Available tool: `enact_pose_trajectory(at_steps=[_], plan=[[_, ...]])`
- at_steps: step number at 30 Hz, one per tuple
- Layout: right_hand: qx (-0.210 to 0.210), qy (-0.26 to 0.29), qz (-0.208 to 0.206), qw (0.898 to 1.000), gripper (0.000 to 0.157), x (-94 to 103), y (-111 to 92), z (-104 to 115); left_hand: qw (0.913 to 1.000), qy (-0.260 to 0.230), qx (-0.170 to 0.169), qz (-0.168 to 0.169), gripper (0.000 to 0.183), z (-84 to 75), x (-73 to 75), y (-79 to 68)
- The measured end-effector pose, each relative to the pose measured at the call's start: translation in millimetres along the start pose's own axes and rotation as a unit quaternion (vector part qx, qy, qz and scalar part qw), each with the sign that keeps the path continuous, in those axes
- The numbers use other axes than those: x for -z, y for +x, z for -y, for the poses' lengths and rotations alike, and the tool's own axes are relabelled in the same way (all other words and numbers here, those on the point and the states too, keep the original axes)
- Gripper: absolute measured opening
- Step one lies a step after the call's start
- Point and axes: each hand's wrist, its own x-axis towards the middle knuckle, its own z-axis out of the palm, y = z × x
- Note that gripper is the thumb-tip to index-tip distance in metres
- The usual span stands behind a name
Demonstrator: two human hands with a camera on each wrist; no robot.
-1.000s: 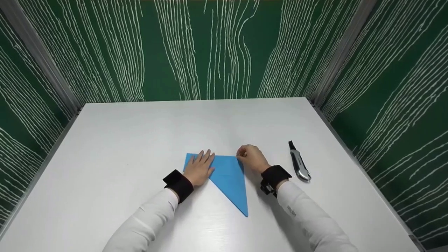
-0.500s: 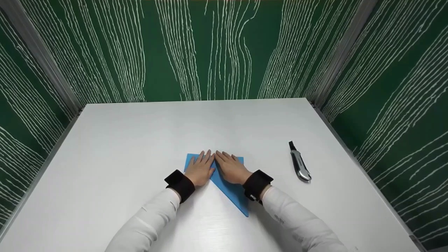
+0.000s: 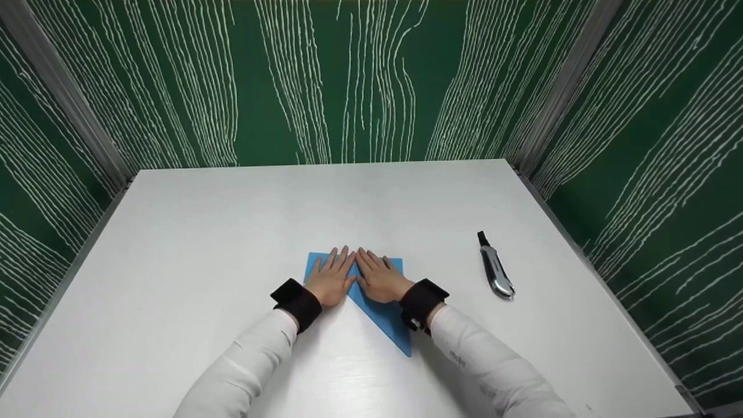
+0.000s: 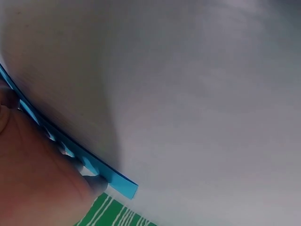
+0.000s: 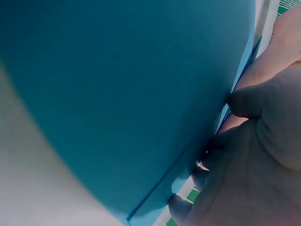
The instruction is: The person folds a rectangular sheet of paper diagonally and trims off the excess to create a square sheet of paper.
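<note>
A folded sheet of blue paper (image 3: 383, 313) lies on the white table, its pointed corner toward the person. My left hand (image 3: 329, 282) rests flat on its left part, fingers straight and spread. Close beside it, my right hand (image 3: 380, 280) presses on the middle of the sheet with straight fingers, the fingertips of both hands nearly meeting at the far edge. In the left wrist view the blue paper (image 4: 84, 153) runs as a thin strip under the fingers. The right wrist view shows a broad blue face of the paper (image 5: 127, 94) with a crease near the fingertips.
A utility knife (image 3: 496, 267) with a grey and black handle lies to the right of the paper. The white table (image 3: 203, 232) is enclosed at the back and sides by green panels (image 3: 267, 116) with wavy white lines.
My right hand let go of the paper's far right corner, which it was pinching, and moved left to lie flat on the sheet beside the left hand. The left hand stayed in place.
</note>
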Motion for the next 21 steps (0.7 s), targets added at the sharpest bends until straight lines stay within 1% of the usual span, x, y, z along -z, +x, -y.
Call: enact_pose_trajectory(at_steps=[4,10,13,21], plan=[[-0.004,0.002,0.002,1.0,0.061,1.7,-0.9,-2.0,1.0,0.002,0.0,0.006,0.059,1.1,2.5,-0.4],[-0.005,-0.018,0.001,1.0,0.06,-1.1,-1.4,-6.7,0.9999,0.002,0.01,0.014,0.059,8.5,2.7,-3.5],[-0.008,-0.026,0.002,1.0,0.06,-1.4,-2.7,-8.6,0.9998,-0.004,0.014,0.011,0.06,13.5,2.2,-4.8],[-0.015,-0.014,-0.013,1.0,0.06,-1.5,-11.2,-19.8,0.9993,-0.013,0.034,-0.002,0.06,21.8,6.2,-10.0]])
